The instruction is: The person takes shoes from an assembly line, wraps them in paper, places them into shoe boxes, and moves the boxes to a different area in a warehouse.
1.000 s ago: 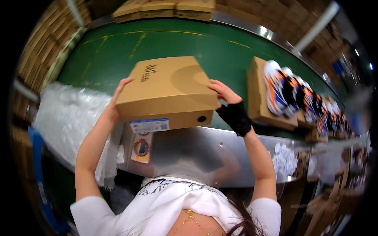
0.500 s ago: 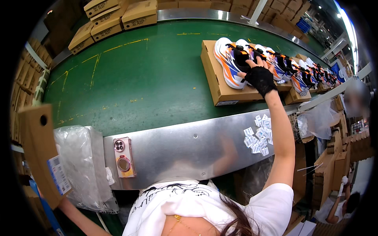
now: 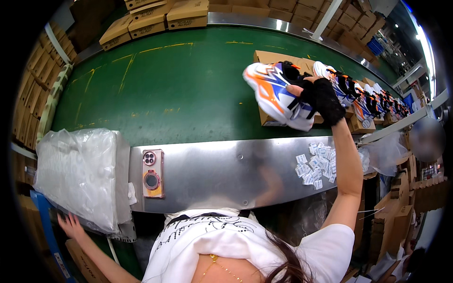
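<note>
My right hand point(image 3: 323, 101), in a black fingerless glove, grips a pair of white, orange and blue sneakers point(image 3: 271, 92) by the black collars. The sneakers are tilted and overlap each other, so the rear one is mostly hidden. They hang over a brown shoebox point(image 3: 269, 57) on the green table. At the lower left my left hand point(image 3: 71, 225) is bare and holds nothing, its fingers spread. It is beside a blue strip point(image 3: 46, 221) and above a brown cardboard box point(image 3: 87, 262), partly cut off by the dark rim.
More sneakers point(image 3: 361, 104) stand in a row on boxes to the right. Small white packets point(image 3: 316, 165) lie on the metal ledge point(image 3: 212, 174), with a phone point(image 3: 153, 174) at its left. A plastic-wrapped white stack point(image 3: 78, 174) stands beside it. Shoeboxes point(image 3: 187, 14) line the far edge.
My right hand has closed on the sneakers and lifted them off the shoebox, tilting them. My left hand has let go of the cardboard box, which now sits lower down at the left.
</note>
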{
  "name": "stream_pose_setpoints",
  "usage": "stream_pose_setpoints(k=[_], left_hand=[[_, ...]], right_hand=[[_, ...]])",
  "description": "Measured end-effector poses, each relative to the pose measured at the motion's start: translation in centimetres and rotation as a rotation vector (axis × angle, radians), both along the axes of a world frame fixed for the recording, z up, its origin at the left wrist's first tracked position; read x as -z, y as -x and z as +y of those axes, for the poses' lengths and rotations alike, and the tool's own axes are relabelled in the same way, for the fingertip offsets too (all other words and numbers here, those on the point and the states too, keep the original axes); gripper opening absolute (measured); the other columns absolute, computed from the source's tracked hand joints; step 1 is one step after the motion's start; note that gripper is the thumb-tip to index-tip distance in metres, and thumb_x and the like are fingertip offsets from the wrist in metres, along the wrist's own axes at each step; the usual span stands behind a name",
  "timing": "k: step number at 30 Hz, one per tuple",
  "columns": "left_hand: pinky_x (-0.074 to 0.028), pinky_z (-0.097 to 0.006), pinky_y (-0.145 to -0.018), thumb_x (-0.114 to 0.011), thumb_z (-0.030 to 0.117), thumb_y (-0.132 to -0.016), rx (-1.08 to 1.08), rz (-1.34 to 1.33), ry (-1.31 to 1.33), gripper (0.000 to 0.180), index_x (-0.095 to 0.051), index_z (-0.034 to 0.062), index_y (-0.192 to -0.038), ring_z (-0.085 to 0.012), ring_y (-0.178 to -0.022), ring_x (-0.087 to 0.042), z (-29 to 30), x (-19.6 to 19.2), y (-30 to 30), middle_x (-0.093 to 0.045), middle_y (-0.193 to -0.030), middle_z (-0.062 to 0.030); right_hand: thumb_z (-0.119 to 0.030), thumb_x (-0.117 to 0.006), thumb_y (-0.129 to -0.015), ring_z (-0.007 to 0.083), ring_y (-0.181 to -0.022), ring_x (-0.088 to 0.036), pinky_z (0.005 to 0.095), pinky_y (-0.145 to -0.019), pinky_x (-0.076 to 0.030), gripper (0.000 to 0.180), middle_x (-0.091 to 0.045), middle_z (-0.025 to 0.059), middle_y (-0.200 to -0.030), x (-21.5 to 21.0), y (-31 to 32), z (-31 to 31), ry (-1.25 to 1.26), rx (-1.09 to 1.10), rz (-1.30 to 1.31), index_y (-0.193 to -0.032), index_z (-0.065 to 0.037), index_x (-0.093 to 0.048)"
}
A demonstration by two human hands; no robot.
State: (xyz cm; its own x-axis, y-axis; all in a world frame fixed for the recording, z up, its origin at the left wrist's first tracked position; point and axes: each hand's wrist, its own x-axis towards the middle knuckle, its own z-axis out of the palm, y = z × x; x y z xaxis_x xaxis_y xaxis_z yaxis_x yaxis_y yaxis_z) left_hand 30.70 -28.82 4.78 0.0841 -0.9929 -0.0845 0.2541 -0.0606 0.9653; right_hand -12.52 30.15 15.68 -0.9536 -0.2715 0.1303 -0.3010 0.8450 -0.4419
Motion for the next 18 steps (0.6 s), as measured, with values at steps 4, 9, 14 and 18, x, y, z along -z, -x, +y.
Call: stream_pose_setpoints(k=[4, 9, 14, 18], left_hand=[[-0.043, -0.030, -0.083, -0.041, 0.017, -0.085, 0.652, -0.226, 0.521, 0.040, -0.038, -0.0013, -0.121, -0.0216, -0.101, -0.051, 5.3, -0.5, 15.3, -0.044, -0.119, -0.0111], [-0.035, -0.034, -0.091, -0.054, 0.023, -0.081, 1.236, -0.345, 1.004, 0.031, -0.056, 0.0048, -0.105, -0.0248, -0.112, -0.043, 23.1, -2.3, 29.5, -0.046, -0.119, -0.0135], [-0.044, -0.033, -0.072, -0.052, 0.041, -0.081, 1.886, -0.543, 0.740, 0.041, -0.059, 0.0013, -0.090, -0.0234, -0.086, -0.056, 29.9, 4.1, 34.6, -0.059, -0.089, -0.0173], [-0.043, -0.029, -0.052, -0.055, 0.046, -0.078, 1.921, -0.751, 0.716, 0.049, -0.060, -0.0027, -0.077, -0.0170, -0.054, -0.053, 31.4, 3.1, 33.6, -0.057, -0.059, -0.0113]], right_hand=[[-0.041, -0.068, -0.063, 0.0193, -0.061, -0.058, 0.0274, -0.057, -0.044, 0.039, -0.058, 0.0092, -0.063, -0.7, -5.1, -3.5, 0.072, -0.357, -0.043, -0.071, -0.003, -0.062], [-0.043, -0.066, -0.061, 0.0206, -0.057, -0.052, 0.0322, -0.057, -0.038, 0.039, -0.049, 0.0045, -0.059, 4.4, -10.3, -7.0, -0.147, -0.971, 0.344, -0.057, -0.008, -0.049], [-0.042, -0.066, -0.061, 0.0245, -0.068, -0.052, 0.0353, -0.066, -0.039, 0.037, -0.052, 0.0075, -0.076, 10.3, -11.1, -7.0, -0.183, -1.041, 0.123, -0.065, -0.008, -0.052], [-0.034, -0.060, -0.067, 0.0270, -0.081, -0.057, 0.0336, -0.072, -0.044, 0.032, -0.059, 0.0126, -0.086, 12.7, -2.9, -3.4, 0.044, -0.601, -0.072, -0.085, -0.007, -0.060]])
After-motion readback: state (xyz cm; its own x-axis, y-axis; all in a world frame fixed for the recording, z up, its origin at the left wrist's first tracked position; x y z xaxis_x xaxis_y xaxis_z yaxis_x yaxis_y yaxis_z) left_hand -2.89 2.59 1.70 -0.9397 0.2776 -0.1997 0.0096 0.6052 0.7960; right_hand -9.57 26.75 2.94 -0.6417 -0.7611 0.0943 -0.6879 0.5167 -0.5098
